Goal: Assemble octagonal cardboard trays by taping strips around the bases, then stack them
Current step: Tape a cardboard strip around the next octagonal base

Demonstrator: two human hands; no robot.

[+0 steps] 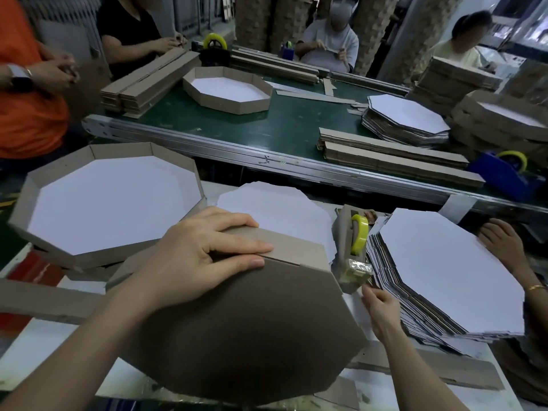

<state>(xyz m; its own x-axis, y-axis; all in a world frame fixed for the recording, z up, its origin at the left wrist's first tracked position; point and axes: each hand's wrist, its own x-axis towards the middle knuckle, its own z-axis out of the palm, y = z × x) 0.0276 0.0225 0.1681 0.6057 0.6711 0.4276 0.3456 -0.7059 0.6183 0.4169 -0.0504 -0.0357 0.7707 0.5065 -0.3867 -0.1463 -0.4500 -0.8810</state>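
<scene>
A brown octagonal tray [243,330] lies upside down in front of me, a cardboard strip [284,244] wrapped along its far edge. My left hand [204,253] presses flat on the seam where strip meets base. My right hand [379,307] pinches at the tape end just below the cardboard-covered tape dispenser [353,250] with its yellow roll; the tape itself is too clear to make out. A finished tray [29,200], white inside, sits at my left. White octagonal bases lie in a pile [275,206] behind the tray and in a stack [450,274] on the right.
Another person's hand [504,241] rests on the right stack. A green conveyor [296,123] beyond carries a finished tray [228,105], strip bundles [394,158], a base stack [406,117] and a blue tape dispenser [504,173]. Several people work around the belt. Loose strips [38,301] lie at the left.
</scene>
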